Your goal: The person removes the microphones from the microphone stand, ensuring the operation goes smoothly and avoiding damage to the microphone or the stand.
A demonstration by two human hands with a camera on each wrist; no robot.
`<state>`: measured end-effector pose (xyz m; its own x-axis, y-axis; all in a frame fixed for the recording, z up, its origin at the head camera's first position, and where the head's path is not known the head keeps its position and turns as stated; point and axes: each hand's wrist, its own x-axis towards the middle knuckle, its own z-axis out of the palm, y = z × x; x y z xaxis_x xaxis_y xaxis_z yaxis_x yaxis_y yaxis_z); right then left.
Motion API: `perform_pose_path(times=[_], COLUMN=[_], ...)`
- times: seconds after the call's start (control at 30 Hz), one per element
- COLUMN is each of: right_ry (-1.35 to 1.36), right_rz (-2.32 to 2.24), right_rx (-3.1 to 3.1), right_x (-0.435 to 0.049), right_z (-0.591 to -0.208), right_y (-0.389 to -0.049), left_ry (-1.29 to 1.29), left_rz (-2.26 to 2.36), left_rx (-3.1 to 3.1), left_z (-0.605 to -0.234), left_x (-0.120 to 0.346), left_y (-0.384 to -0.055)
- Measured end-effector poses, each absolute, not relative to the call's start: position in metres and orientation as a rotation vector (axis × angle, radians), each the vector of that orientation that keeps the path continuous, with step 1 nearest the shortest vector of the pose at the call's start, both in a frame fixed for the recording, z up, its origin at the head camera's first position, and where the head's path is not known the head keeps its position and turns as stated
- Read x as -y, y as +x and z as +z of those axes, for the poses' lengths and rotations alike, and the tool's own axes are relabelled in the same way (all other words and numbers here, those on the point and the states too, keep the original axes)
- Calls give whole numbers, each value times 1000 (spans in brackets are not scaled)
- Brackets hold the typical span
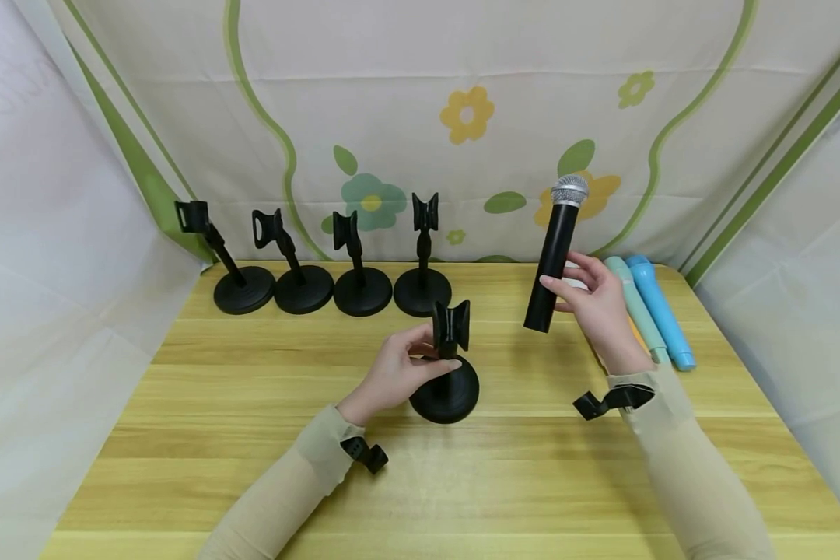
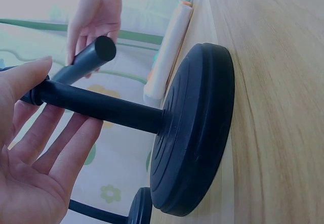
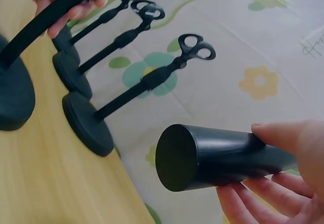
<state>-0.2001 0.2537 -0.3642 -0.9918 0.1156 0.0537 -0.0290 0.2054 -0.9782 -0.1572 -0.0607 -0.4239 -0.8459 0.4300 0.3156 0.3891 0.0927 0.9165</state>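
My left hand (image 1: 399,369) grips the upper post of a black microphone stand (image 1: 444,400), thumb on one side and fingers on the other. In the left wrist view the round base of that stand (image 2: 195,133) is down at the wooden table, its post running up into the hand. To the right, my right hand (image 1: 597,303) holds a black microphone (image 1: 556,249) with a silver mesh head, pinched around its lower body. The microphone is tilted, head up and away, above the table. Its flat end (image 3: 177,158) faces the camera in the right wrist view.
Several more black microphone stands, such as the leftmost one (image 1: 243,289), line the back left of the table (image 1: 252,467). At the right lie a blue microphone (image 1: 661,315) and a pale green one (image 1: 637,303), with something orange partly hidden beside them. A flowered curtain (image 1: 392,117) hangs behind.
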Motion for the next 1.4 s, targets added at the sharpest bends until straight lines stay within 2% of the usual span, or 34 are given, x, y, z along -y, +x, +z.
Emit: perform_pose_path(times=[0.77,1.4], right_ry=[-64,-73], right_rz=[1805,1505], right_rx=[2569,2850], right_x=[-278,-293], right_z=[-392,-410], right_y=[-191,-184], left_ry=[852,814], left_rz=[1911,1955], left_rx=[-2296,-2264], left_z=[-424,-421], left_x=[61,58], left_y=[-158,-155])
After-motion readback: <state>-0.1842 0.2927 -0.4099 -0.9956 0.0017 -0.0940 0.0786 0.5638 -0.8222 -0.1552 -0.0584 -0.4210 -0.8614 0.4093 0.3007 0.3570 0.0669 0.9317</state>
